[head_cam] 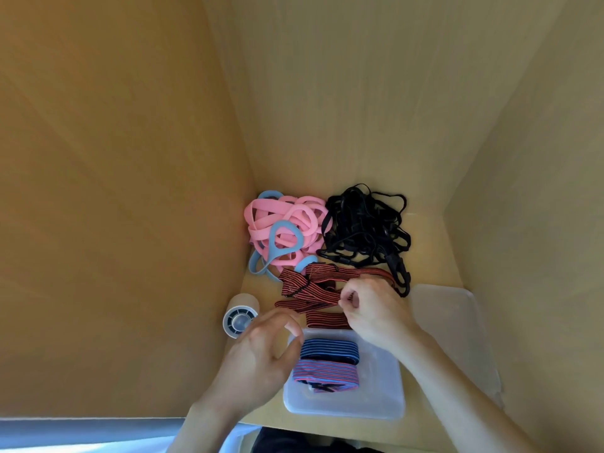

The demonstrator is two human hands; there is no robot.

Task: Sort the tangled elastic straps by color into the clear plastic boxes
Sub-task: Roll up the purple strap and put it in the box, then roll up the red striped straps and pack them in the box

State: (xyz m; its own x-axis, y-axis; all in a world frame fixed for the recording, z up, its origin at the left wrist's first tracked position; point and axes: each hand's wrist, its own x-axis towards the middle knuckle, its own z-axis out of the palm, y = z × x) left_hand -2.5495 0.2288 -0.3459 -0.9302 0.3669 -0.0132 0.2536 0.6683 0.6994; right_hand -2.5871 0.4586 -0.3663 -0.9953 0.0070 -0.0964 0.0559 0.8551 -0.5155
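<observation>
Though likely limp, springy, best taken widthwise: red-and-black striped strap [312, 286] pinched by right hand [371, 310]; left hand [261, 356] loosely curled, empty.

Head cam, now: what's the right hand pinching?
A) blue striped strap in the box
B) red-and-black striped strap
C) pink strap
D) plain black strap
B: the right hand curls its fingertips onto the red-and-black striped strap, which lies just beyond the clear box. It is not touching the pink or black piles.
</observation>
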